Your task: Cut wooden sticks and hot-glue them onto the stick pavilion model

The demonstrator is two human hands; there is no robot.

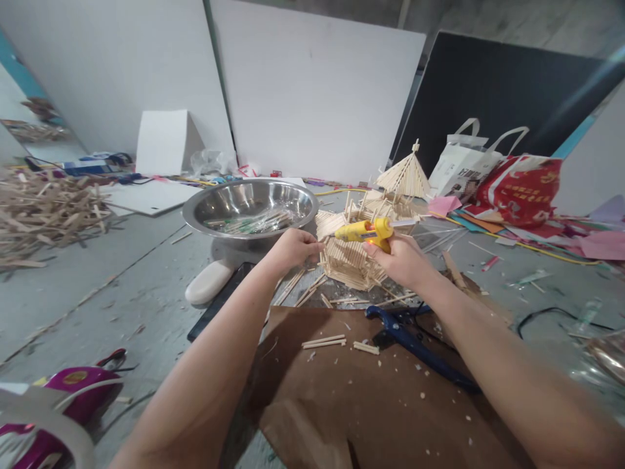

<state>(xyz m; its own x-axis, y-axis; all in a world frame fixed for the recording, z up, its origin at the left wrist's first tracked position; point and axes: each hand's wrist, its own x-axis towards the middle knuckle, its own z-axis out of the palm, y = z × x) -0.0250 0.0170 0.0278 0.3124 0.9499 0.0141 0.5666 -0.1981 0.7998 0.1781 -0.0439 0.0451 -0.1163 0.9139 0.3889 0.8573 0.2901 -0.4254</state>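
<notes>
My right hand point(403, 259) grips a yellow glue gun point(364, 231), its nozzle pointing left toward my left hand point(291, 249). My left hand is closed in a pinch at the edge of a small model made of wooden sticks point(347, 260), holding what looks like a thin stick against it. A larger stick house with a pointed roof point(404, 177) stands just behind. Loose cut sticks point(324, 341) lie on a brown cardboard sheet point(342, 397) in front of me.
A steel bowl point(250, 207) with green-tipped sticks stands behind my left hand. Blue-handled cutters point(415, 345) lie on the cardboard. A heap of wooden strips point(43, 212) is at far left, bags point(517, 189) and coloured paper at right, and a purple object point(63, 404) at lower left.
</notes>
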